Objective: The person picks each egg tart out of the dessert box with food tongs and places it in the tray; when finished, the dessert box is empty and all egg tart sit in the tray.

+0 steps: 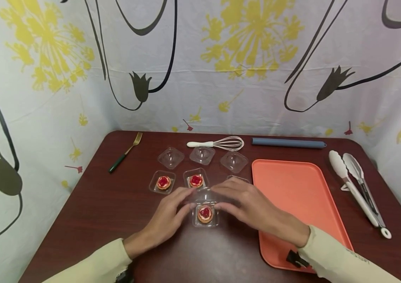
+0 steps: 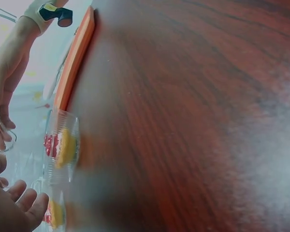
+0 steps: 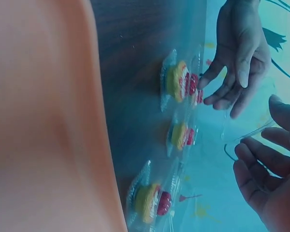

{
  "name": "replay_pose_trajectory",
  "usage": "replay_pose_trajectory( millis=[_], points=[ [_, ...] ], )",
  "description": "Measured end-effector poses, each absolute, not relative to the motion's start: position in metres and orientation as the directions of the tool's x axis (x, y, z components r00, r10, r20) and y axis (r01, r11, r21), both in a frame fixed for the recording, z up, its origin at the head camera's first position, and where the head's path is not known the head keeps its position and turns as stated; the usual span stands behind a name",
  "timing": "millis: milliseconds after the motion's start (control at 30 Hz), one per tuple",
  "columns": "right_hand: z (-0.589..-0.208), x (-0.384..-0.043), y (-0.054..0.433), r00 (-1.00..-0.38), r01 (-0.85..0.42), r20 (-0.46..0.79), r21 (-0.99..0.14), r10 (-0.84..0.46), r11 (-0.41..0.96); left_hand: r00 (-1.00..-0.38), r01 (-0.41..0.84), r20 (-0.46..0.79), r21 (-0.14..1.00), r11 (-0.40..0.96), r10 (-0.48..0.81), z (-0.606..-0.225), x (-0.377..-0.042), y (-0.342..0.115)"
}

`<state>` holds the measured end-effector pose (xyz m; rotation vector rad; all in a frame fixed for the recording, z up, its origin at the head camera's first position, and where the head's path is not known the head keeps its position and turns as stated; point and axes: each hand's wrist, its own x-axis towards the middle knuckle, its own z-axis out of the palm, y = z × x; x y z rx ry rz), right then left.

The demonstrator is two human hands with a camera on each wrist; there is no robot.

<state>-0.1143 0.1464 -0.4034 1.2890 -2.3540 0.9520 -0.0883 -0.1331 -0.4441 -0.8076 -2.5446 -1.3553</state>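
Observation:
Between my hands a clear domed plastic lid (image 1: 205, 194) hovers just above a clear container base (image 1: 205, 225) that holds a red-topped tart (image 1: 205, 214). My left hand (image 1: 168, 212) pinches the lid's left side with thumb and fingers, its other fingers loosely bent. On the opposite side, my right hand (image 1: 248, 200) pinches the lid. Behind them, a second tart (image 1: 196, 181) and a third tart (image 1: 163, 182) sit in open clear bases. Another clear container (image 1: 237, 179) is mostly hidden behind my right hand.
Three clear lids (image 1: 170, 158) lie in a row farther back, before a white whisk (image 1: 218, 144) and a blue rod (image 1: 289, 143). An orange tray (image 1: 292, 181) is at right, with tongs (image 1: 354, 188) beyond. A green-handled fork (image 1: 125, 152) lies far left.

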Motion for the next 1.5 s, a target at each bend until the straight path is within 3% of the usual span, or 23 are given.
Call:
replay_pose_trajectory(
  millis=[333,1067,1500],
  points=[
    [-0.394,-0.12,0.157,-0.556,-0.826,0.587,-0.467,-0.589,0.315,-0.851,0.517,0.395,0.744,0.424,0.345,-0.439,-0.091,-0.125],
    [-0.397,-0.104,0.192,-0.679,-0.734,0.583,-0.563,-0.446,0.38,-0.829,0.526,0.399,0.795,0.302,0.392,-0.434,-0.083,-0.094],
    [-0.414,-0.093,0.209,-0.726,-0.688,0.555,-0.584,-0.406,0.431,-0.835,0.505,0.353,0.796,0.334,0.423,-0.432,-0.083,-0.074]
  ],
)
